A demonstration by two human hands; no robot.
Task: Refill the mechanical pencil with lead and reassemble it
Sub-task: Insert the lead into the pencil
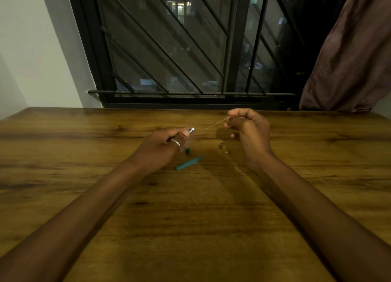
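While the left hand (pixel 167 143) grips the silver-tipped pencil barrel (pixel 191 130), right fingertips (pixel 227 120) pinch a thin grey lead (pixel 214 124), not yet inserted; reassembly remains.

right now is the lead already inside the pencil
No, the lead is pinched in the right hand, its free tip short of the pencil held in the left hand.

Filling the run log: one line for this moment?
left hand: holds pencil body | right hand: pinches lead | lead not inserted | teal tube on table
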